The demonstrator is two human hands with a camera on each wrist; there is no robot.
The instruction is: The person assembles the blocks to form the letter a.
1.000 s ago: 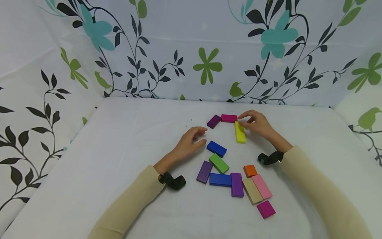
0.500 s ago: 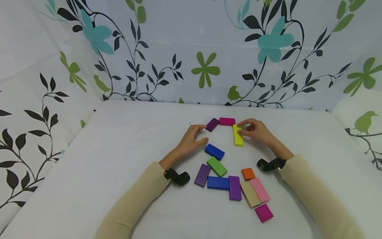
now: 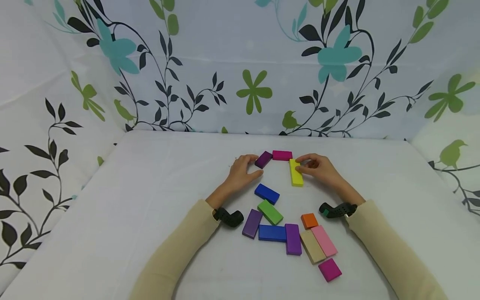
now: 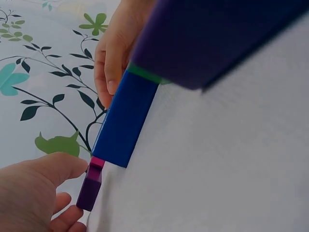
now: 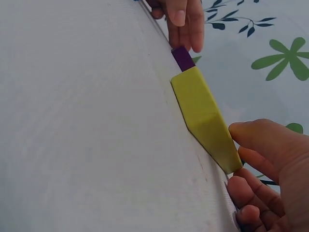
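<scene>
In the head view my left hand (image 3: 241, 171) is at the dark purple block (image 3: 263, 159), thumb and index apart, the index tip right at the block's left end. The left wrist view has that purple block (image 4: 90, 191) beside the thumb. My right hand (image 3: 320, 170) is at the yellow block (image 3: 296, 173), index tip by its far right corner and thumb at its right side. In the right wrist view the thumb touches the edge of the yellow block (image 5: 203, 104), the other fingers loosely bent near its end. Between the two blocks lies a magenta block (image 3: 282, 155).
Nearer on the white table (image 3: 168, 200) lie a blue block (image 3: 267, 193), a green one (image 3: 270, 212), a purple one (image 3: 252, 223) and several others, touching in a winding row. An orange block (image 3: 309, 221) and a pink one (image 3: 324, 241) are at the right.
My left hand has moved forward to the dark purple block. My right hand has shifted slightly nearer along the yellow block. The blocks keep their places; the view has tilted slightly.
</scene>
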